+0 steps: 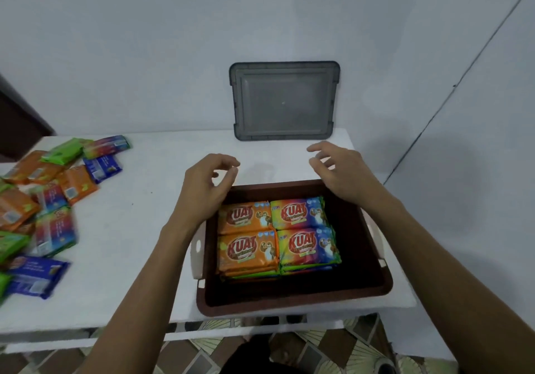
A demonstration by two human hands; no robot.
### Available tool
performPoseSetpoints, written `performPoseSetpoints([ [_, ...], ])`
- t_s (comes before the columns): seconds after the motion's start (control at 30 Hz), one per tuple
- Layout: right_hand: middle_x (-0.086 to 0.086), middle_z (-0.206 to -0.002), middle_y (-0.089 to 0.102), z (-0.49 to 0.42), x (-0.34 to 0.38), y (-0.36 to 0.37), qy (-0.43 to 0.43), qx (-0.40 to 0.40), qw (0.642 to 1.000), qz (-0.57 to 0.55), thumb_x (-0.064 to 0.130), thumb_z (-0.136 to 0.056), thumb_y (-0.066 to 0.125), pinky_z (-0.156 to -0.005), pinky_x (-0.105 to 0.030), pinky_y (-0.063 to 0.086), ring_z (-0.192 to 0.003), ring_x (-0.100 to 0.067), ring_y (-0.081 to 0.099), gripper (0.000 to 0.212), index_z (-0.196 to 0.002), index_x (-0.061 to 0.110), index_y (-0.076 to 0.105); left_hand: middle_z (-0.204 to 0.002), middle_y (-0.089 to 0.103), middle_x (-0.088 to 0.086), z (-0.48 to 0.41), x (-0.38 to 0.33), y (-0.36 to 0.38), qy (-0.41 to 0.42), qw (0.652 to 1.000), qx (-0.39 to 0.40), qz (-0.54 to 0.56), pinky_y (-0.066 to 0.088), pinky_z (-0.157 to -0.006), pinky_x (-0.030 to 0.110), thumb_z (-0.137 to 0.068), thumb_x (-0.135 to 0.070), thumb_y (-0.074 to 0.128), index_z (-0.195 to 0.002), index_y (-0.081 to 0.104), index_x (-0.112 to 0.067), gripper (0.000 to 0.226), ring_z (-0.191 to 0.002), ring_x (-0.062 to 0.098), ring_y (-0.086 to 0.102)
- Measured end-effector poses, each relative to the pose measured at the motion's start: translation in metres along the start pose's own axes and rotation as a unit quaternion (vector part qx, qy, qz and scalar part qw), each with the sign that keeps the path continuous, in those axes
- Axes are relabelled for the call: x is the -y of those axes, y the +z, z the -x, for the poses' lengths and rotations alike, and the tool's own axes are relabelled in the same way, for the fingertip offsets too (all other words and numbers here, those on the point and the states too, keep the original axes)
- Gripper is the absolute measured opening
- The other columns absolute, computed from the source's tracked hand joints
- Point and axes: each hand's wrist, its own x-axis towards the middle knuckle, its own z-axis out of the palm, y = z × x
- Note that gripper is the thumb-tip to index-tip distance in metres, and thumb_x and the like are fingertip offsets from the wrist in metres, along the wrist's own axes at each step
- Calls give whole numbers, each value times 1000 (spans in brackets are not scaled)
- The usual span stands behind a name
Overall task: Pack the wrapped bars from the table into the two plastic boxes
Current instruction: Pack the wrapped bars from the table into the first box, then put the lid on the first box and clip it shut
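The left hand (pixel 207 181) and right hand (pixel 338 171) hover empty, fingers loosely curled, over the box (pixel 289 301) holding four stacks of bars (pixel 278 237); loose bars (pixel 49 200) lie at the left of the table (pixel 144 229). The box sits at the near edge, so a careless push could tip it off

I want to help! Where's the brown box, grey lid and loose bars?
brown box (pixel 289 304): head view, near rim.
grey lid (pixel 285 101): head view, middle panel.
loose bars (pixel 53 232): head view, pile's middle wrapper.
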Motion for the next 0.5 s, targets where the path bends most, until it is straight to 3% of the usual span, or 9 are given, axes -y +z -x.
performPoseSetpoints([
  [0.07,-8,-119,66,-28,-5,1,-3,-31,999,-29,28,-97,54,-82,-25,46,-94,-20,65,32,-127,18,58,-107,66,-13,-30,6,2,-21,1000,-7,10,50,-82,21,-95,-21,59,-106,67,-22,13,-95,-4,61],
  [0.13,-10,-129,61,-58,-14,3,4,-35,998,-48,30,-99,52,-90,-29,45,-110,-26,61,39,-134,15,52,-111,67,-8,-62,16,6,-53,999,-4,4,51,-84,27,-95,-22,59,-113,66,-18,20,-95,4,63],
  [0.27,-8,-154,37,-118,-40,11,82,-24,993,-79,39,-100,47,-112,-35,28,-141,-24,35,58,-149,13,31,-130,61,6,-126,43,19,-154,986,60,-16,49,-88,33,-97,-33,55,-138,50,-16,45,-112,23,61],
  [0.5,-3,-160,23,-181,-77,30,238,-71,946,-208,55,-98,39,-118,-45,27,-145,-27,28,74,-156,19,10,-154,37,13,-192,86,46,-265,955,133,22,36,-112,42,-100,-37,49,-156,19,-19,66,-137,31,42],
])
